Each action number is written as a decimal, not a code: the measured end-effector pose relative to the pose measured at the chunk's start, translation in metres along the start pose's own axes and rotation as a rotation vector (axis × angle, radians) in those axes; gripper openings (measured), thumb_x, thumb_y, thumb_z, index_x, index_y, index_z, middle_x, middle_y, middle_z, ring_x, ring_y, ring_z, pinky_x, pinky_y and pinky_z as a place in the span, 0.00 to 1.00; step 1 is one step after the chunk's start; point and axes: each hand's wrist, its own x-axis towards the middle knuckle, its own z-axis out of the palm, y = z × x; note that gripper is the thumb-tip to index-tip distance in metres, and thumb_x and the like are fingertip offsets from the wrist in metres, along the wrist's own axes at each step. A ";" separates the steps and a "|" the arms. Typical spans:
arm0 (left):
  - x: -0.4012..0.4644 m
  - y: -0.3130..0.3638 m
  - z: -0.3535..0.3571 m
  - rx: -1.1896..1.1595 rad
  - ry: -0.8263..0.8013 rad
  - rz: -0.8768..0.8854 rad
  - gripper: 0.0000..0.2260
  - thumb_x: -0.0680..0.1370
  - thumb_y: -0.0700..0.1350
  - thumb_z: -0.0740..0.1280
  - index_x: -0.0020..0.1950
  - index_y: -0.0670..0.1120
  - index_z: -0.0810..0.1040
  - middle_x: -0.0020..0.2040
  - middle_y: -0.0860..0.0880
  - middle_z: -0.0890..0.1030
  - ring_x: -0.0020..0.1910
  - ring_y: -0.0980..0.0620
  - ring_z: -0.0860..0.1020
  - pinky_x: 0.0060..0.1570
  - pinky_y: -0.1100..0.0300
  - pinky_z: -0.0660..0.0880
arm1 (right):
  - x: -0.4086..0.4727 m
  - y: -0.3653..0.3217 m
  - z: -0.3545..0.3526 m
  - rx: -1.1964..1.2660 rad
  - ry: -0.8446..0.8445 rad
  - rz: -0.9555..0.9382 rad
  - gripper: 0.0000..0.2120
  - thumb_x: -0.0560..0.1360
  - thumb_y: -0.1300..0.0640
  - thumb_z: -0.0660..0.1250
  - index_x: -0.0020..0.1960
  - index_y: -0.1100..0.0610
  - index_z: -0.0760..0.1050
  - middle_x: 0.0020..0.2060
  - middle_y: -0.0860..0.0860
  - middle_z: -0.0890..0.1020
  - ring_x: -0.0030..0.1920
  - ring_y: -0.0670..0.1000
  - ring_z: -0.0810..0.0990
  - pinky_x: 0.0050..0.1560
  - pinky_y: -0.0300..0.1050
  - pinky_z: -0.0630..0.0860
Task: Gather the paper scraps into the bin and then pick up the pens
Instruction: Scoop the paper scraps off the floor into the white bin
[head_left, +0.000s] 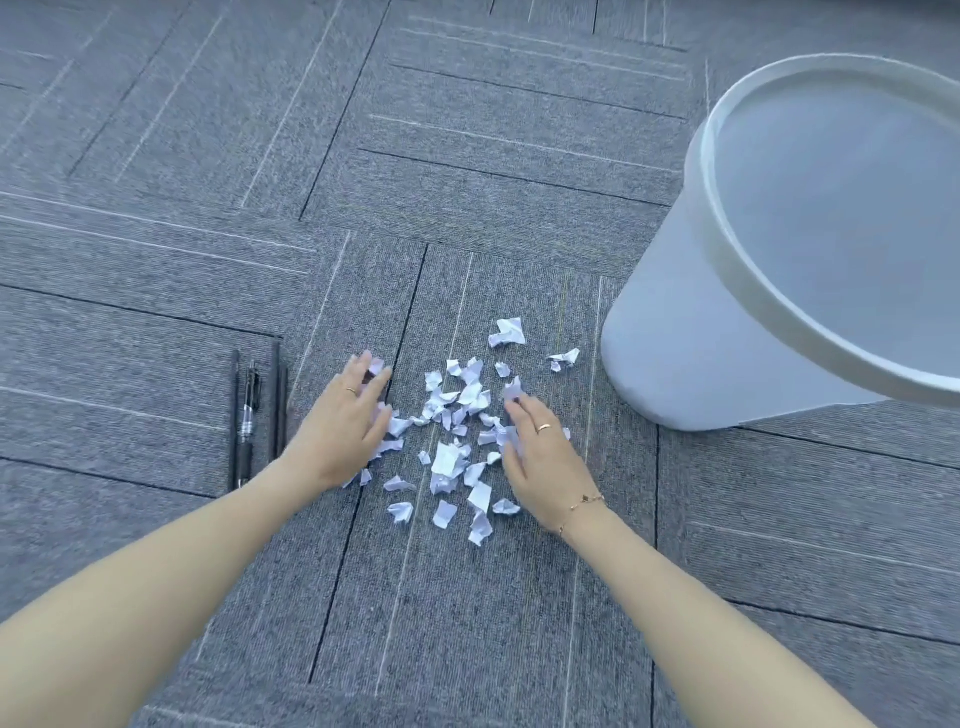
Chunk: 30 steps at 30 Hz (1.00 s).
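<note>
No readable writing on anything: bin is plain pale plastic w/ a thick rim, pens are black w/ no legible print, scraps look blank white. Scraps lie loose on grey carpet in a patch at centre, w/ two outliers up near the bin's base, just beside it but not touching. L hand sits at the patch's left edge, fingers straight and together, flat-ish over a few scraps, gripping nothing. R hand is at the patch's right edge, fingers extended and slightly bent down onto scraps; can't tell if any scrap is pinched under the fingertips, looks like pressing only. Both palms face inward w/ most scraps between them. Ring on each hand, bracelet on R wrist. Pens lie side by side, parallel, pointing away from the person, just left of L hand, apart from the scraps. Bin stands upright at right, cut by the frame edge. Bare carpet on far side and near side of the patch; a narrow strip between patch and bin.
</note>
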 end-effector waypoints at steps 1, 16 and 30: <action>-0.006 0.004 0.005 0.001 -0.009 0.055 0.24 0.81 0.52 0.48 0.76 0.49 0.50 0.77 0.48 0.45 0.76 0.51 0.44 0.72 0.56 0.42 | -0.003 -0.004 0.003 -0.018 -0.020 -0.069 0.23 0.80 0.54 0.50 0.74 0.56 0.54 0.75 0.53 0.56 0.75 0.49 0.51 0.76 0.47 0.52; 0.025 0.023 -0.004 -0.050 0.070 0.131 0.26 0.81 0.54 0.51 0.77 0.49 0.50 0.78 0.48 0.48 0.76 0.52 0.52 0.70 0.59 0.50 | 0.070 0.032 -0.042 -0.021 0.099 0.171 0.27 0.80 0.48 0.50 0.75 0.54 0.49 0.76 0.54 0.47 0.76 0.54 0.42 0.74 0.50 0.42; 0.019 0.046 0.008 0.073 -0.101 0.406 0.23 0.82 0.52 0.46 0.77 0.49 0.47 0.77 0.51 0.47 0.75 0.59 0.45 0.72 0.64 0.41 | 0.038 0.005 -0.005 -0.054 -0.055 -0.129 0.23 0.80 0.50 0.50 0.74 0.51 0.55 0.75 0.46 0.57 0.76 0.47 0.48 0.75 0.45 0.45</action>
